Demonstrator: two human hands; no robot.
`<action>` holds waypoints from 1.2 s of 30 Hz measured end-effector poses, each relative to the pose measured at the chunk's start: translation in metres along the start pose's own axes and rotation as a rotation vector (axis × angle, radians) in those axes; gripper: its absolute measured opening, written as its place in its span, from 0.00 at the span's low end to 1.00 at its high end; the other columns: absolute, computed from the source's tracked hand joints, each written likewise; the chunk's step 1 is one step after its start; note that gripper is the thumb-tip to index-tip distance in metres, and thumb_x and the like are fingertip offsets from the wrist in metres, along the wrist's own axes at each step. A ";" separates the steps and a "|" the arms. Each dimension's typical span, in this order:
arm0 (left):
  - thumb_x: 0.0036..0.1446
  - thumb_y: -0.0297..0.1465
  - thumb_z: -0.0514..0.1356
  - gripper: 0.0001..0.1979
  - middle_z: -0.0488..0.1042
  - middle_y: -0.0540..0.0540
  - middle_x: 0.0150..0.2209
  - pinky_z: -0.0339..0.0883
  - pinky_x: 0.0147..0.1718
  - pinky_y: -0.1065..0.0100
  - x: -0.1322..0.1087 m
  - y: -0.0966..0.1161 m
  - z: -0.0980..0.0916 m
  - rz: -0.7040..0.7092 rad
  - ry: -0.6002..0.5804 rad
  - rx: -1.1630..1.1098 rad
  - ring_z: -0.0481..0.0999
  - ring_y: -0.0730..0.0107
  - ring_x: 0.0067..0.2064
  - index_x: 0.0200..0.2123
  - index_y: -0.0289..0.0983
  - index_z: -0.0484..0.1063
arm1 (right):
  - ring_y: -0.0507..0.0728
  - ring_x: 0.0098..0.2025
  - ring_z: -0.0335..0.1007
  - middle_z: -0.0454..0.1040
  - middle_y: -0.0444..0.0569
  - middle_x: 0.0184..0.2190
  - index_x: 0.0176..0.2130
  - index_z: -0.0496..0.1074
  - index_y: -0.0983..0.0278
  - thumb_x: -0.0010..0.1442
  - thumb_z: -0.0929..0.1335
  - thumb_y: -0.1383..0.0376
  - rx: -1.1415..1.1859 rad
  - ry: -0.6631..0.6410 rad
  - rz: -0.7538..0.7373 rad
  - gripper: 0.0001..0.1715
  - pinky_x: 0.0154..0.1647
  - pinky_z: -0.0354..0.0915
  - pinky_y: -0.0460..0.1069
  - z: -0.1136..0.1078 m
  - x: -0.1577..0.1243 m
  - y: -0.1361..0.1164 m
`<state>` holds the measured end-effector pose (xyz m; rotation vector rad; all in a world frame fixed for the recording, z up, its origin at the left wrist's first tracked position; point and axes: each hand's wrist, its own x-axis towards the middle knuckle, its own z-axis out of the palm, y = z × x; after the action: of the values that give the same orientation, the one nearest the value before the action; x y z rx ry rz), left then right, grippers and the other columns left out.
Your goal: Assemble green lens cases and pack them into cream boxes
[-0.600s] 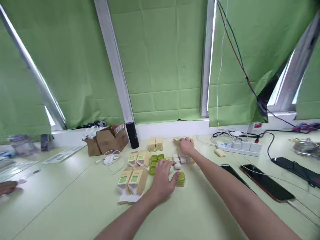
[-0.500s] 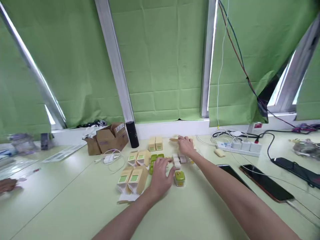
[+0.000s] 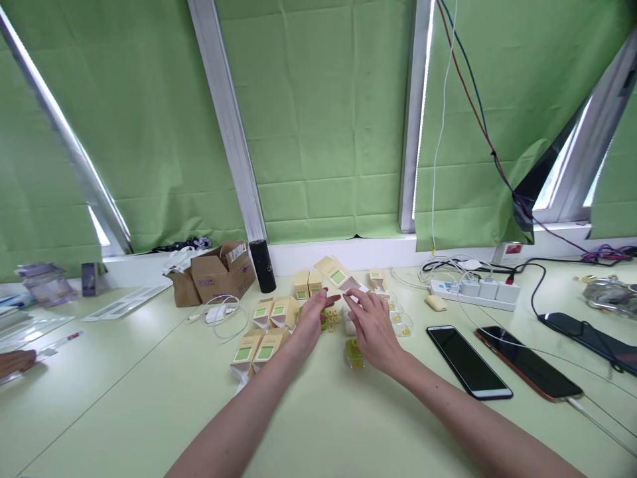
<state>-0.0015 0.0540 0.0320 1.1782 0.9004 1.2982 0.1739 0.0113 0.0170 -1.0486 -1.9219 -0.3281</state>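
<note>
My right hand (image 3: 374, 326) holds a small tan carton with a green label (image 3: 335, 273) by its open flap, tilted above the table. My left hand (image 3: 309, 320) reaches toward the same carton with fingers stretched out, the tips just below it. Under my hands sit several green-lidded little jars (image 3: 355, 352) and white caps. More of these cartons lie flat at the left (image 3: 257, 348), and two stand upright behind (image 3: 308, 283).
Two phones (image 3: 468, 362) (image 3: 528, 362) lie to the right, a power strip (image 3: 474, 290) with cables behind them. A black cylinder (image 3: 262, 267) and a brown cardboard box (image 3: 217, 273) stand at the back left. Another person's hand (image 3: 14, 362) rests at the far left edge.
My right hand came back from the far cartons with one carton lifted. My left hand left the green-lidded jar and rose toward that carton.
</note>
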 end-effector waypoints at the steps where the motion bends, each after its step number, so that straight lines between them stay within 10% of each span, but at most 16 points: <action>1: 0.55 0.55 0.67 0.27 0.81 0.40 0.46 0.64 0.45 0.63 0.000 0.001 0.003 -0.003 -0.026 -0.078 0.75 0.56 0.54 0.45 0.39 0.75 | 0.64 0.50 0.64 0.71 0.55 0.60 0.63 0.66 0.59 0.70 0.59 0.74 0.008 0.002 -0.022 0.26 0.47 0.59 0.59 -0.003 -0.004 -0.004; 10: 0.45 0.46 0.76 0.24 0.76 0.50 0.33 0.62 0.32 0.71 -0.005 -0.001 0.009 0.042 0.024 -0.272 0.72 0.73 0.32 0.38 0.38 0.74 | 0.63 0.53 0.68 0.71 0.57 0.58 0.58 0.68 0.61 0.68 0.60 0.75 0.108 0.053 -0.163 0.23 0.52 0.60 0.61 -0.010 -0.023 -0.001; 20: 0.49 0.43 0.74 0.27 0.79 0.42 0.43 0.69 0.45 0.60 -0.015 -0.012 -0.006 0.409 0.142 0.335 0.77 0.58 0.46 0.49 0.39 0.72 | 0.66 0.54 0.69 0.73 0.57 0.52 0.57 0.67 0.60 0.68 0.64 0.68 0.131 0.251 -0.004 0.19 0.50 0.65 0.61 -0.007 -0.025 0.021; 29: 0.59 0.19 0.61 0.22 0.66 0.39 0.64 0.62 0.59 0.43 -0.036 -0.013 -0.009 1.099 0.167 0.912 0.61 0.50 0.64 0.53 0.46 0.72 | 0.67 0.53 0.70 0.73 0.58 0.51 0.60 0.64 0.61 0.67 0.63 0.69 0.074 0.243 -0.065 0.22 0.48 0.64 0.61 -0.008 -0.026 0.023; 36: 0.56 0.15 0.61 0.24 0.65 0.41 0.61 0.64 0.57 0.45 -0.038 -0.019 -0.008 1.313 0.190 0.972 0.64 0.51 0.61 0.48 0.49 0.75 | 0.66 0.51 0.70 0.74 0.58 0.50 0.59 0.65 0.62 0.68 0.62 0.69 0.024 0.228 -0.070 0.20 0.48 0.63 0.60 -0.006 -0.027 0.029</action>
<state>-0.0094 0.0197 0.0071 2.7155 0.9076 2.0654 0.2065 0.0112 -0.0066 -0.8892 -1.7558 -0.4439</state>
